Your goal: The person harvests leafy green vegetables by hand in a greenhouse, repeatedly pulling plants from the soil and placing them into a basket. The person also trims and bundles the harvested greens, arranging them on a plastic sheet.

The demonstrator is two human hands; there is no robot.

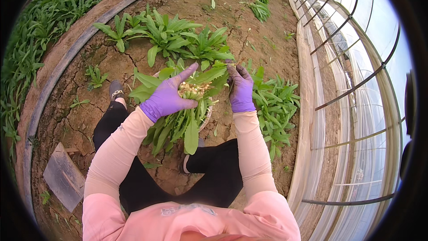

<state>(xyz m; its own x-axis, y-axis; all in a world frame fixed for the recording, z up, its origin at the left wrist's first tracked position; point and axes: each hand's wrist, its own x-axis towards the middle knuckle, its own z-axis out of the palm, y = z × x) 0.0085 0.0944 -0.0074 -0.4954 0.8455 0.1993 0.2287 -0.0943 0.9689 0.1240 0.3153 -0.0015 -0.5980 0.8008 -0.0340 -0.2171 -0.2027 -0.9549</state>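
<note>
My left hand (167,97), in a purple glove, curves around a bundle of leafy greens (190,130). The pale cut root ends (194,90) face up between its thumb and fingers, and the long leaves hang down below. Just to the right, my right hand (240,87), in a soiled purple glove, pinches a single leafy plant (214,75) near its thin root end; its leaves reach left towards the bundle. Under the greens shows part of the rim of a round pale container (208,117), mostly hidden by leaves.
Leafy plants (174,36) stand ahead on cracked soil (110,60). A heap of greens (277,107) lies to the right, beside plastic greenhouse sheeting (306,107). A dark hose (72,53) curves along the left. Near my left leg is a flat board (63,177).
</note>
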